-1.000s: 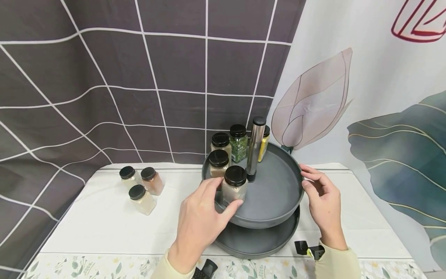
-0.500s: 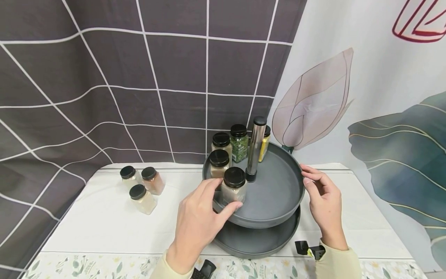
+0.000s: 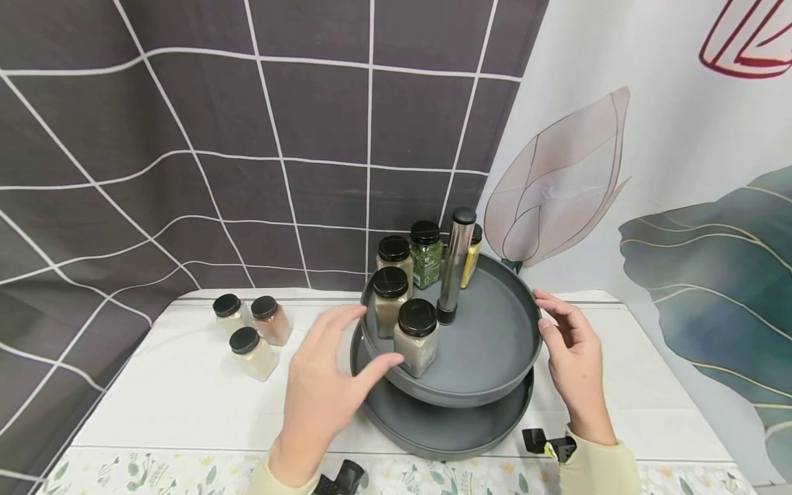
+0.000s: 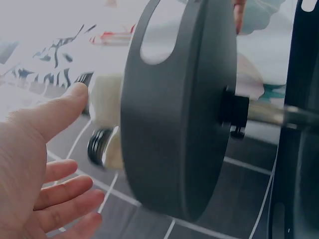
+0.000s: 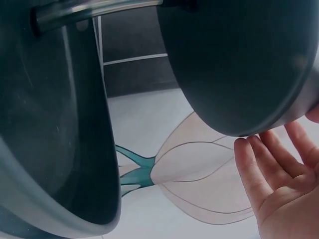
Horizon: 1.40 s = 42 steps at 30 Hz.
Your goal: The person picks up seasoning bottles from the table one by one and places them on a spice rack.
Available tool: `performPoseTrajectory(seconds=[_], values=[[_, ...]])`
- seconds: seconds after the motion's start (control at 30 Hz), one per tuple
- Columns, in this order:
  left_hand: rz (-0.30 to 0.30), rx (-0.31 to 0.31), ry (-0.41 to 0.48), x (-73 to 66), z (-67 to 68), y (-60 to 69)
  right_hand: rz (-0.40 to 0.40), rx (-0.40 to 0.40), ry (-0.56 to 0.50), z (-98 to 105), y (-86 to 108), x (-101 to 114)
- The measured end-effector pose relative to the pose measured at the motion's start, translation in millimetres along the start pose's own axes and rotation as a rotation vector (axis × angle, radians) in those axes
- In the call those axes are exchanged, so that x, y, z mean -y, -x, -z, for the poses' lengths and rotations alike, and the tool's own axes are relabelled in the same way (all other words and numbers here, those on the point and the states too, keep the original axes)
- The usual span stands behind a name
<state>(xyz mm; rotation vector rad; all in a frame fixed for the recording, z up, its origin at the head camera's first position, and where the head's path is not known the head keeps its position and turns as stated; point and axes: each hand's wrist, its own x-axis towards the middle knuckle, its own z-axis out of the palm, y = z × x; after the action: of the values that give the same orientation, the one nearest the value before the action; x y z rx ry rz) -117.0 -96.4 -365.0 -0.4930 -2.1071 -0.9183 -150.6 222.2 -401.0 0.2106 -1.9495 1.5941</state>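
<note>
A square glass jar [image 3: 416, 350] with a black lid and pale contents stands at the front left of the grey upper tray [image 3: 489, 337]. My left hand [image 3: 322, 385] is beside it, thumb and fingers spread, with a gap to the jar. In the left wrist view, that hand [image 4: 50, 154] holds nothing. With its fingertips, my right hand [image 3: 575, 371] touches the tray's right outer wall; the right wrist view shows its fingers [image 5: 271, 164] fairly straight against that wall. Behind the front jar are a tan jar [image 3: 388, 313], another tan jar [image 3: 396, 256] and a green-flaked jar [image 3: 427, 265].
A lower grey tray [image 3: 445, 433] lies beneath the upper one. A metal post [image 3: 456, 271] rises from the upper tray, with a yellow container [image 3: 471, 267] behind it. Three black-lidded jars, including a reddish one [image 3: 272, 323], stand left on the white table [image 3: 185, 399].
My left hand has let go of the front jar and drawn back to the left. The jar remains on the upper tray. My right hand has stayed almost still at the tray's wall.
</note>
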Motion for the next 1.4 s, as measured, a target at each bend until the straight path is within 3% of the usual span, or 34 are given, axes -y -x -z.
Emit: performPoseTrajectory(seconds=[0.27,0.53,0.77,1.1,1.23,1.4], values=[[0.165,-0.062,0.013,28.9,24.7,0.1,-0.011,0.046,0.021,0,-1.7,0],[0.163,-0.167,-0.005,53.1,38.8,-1.7,-0.033,0.074,0.000,0,-0.9,1],[0.317,-0.174,-0.081,72.2,54.5,0.5,-0.006,0.130,0.013,2,-0.8,1],[0.437,-0.190,-0.143,93.6,71.6,7.7,0.018,0.165,0.041,3,-1.5,0],[0.506,-0.179,-0.146,103.3,76.8,10.8,0.047,0.185,-0.003,4,-1.0,-1],[0.621,-0.141,-0.170,113.6,83.5,15.9,0.078,0.246,-0.133,5,-0.8,-4]])
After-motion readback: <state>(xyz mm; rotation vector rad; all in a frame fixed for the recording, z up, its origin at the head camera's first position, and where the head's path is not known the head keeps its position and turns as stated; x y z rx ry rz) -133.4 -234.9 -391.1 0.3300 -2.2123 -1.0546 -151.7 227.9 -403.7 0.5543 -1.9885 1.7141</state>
